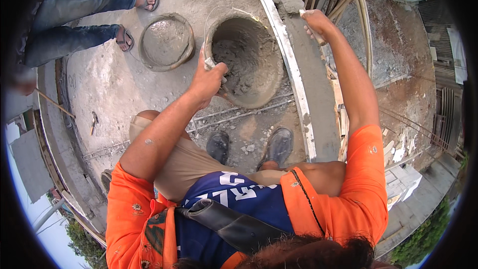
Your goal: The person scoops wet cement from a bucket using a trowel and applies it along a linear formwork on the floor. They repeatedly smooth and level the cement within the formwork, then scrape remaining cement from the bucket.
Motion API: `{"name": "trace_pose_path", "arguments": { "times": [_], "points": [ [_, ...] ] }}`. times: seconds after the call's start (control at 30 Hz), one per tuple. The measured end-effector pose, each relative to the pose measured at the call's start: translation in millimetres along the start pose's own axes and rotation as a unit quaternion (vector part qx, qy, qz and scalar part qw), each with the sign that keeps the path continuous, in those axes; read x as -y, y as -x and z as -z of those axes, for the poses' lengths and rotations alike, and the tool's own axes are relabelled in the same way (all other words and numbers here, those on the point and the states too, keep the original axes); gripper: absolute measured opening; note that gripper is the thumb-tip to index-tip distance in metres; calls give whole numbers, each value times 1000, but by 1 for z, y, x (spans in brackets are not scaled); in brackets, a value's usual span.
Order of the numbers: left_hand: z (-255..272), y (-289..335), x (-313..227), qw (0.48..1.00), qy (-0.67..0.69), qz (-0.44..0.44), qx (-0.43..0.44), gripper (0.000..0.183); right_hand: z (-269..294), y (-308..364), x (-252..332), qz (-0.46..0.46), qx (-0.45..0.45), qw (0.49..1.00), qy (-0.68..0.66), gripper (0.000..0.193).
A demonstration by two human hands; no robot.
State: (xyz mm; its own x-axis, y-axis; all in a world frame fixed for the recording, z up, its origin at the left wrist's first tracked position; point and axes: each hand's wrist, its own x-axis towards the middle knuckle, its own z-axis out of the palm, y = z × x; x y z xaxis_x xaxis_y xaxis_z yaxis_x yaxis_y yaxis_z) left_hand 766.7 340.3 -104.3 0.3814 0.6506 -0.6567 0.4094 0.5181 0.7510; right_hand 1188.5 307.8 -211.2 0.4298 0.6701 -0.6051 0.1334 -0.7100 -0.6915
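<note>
My right hand (321,24) is wrapped round the handle of a mortar-smeared trowel (291,2), its blade over the far part of a narrow strip of wet grey mortar (318,94). My left hand (209,79) is closed on the left rim of a large bucket (271,77), with a whitish piece, perhaps the handle's grip, by its fingers. The bucket tilts toward me; wet mortar (244,67) coats its inside and lies at the bottom. Its thin wire handle arcs above the far rim. A white-edged board (289,57) runs between the bucket and the mortar strip.
A second bucket (190,45) filled with mortar stands left of mine. Beyond it are another person's legs (84,10) in jeans and sandals. Bamboo poles (361,15) stand at the far right, above a lower rubble-strewn level. Rods and stone bits (249,147) lie near my boots.
</note>
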Motion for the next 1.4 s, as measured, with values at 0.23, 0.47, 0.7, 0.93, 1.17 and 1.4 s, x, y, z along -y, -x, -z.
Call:
{"name": "trace_pose_path", "arguments": {
  "times": [0.23,0.47,0.7,0.93,1.17,1.4],
  "points": [
    [2,6,0,1000,6,-19,-11,76,20,65,37,108,-130,868,466,34],
    [2,4,-3,999,-37,-16,12,74,5,71,32,81,-96,854,506,33],
    [0,6,-2,999,-28,-20,9,73,2,89,12,134,-157,876,436,32],
    [1,4,2,999,-33,-43,-4,72,-18,90,7,98,-113,885,442,29],
    [7,1,5,999,-23,-41,18,78,-8,125,12,164,-173,909,341,45],
    [-3,7,2,998,-33,-37,49,90,-60,218,3,209,-20,861,464,48]
  ]
}}
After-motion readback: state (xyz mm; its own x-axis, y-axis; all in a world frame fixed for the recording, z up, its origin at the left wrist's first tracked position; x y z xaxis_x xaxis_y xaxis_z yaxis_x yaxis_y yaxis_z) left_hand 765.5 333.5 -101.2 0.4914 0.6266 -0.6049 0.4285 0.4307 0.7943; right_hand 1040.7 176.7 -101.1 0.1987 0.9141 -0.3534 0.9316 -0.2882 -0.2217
